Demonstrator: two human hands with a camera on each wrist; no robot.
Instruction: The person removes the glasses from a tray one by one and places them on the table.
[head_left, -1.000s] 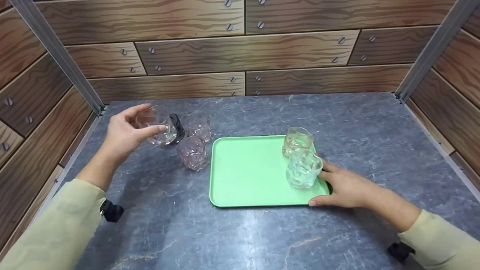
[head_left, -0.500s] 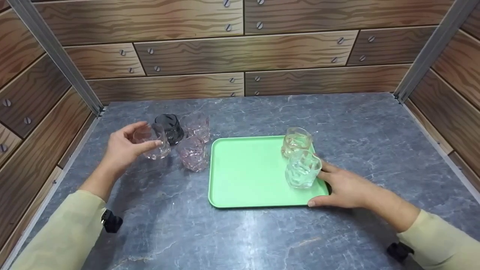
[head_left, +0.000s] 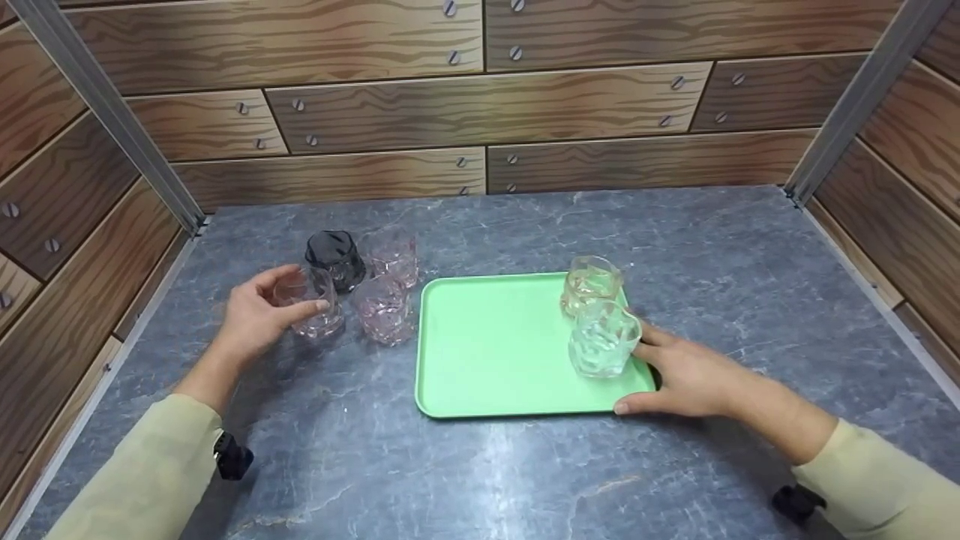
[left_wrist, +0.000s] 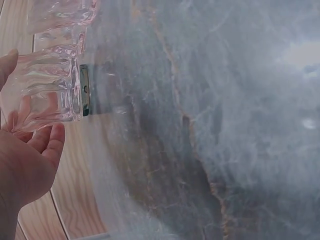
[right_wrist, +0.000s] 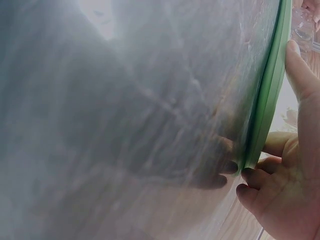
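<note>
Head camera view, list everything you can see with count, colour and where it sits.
tray: one, light green, middle of the tabletop.
glasses on the tray: two, one amber-tinted and one clear, at its right edge.
pink glasses: two, on the tabletop left of the tray.
dark glass: one, black, upside down, behind the pink ones.
held glass: one, clear with a pink tint, in the left hand.
tabletop: one, grey marble pattern.
walls: wood-grain panels with screws, on three sides.
left hand: fingers round the held glass.
right hand: fingers grip the tray's right rim.
</note>
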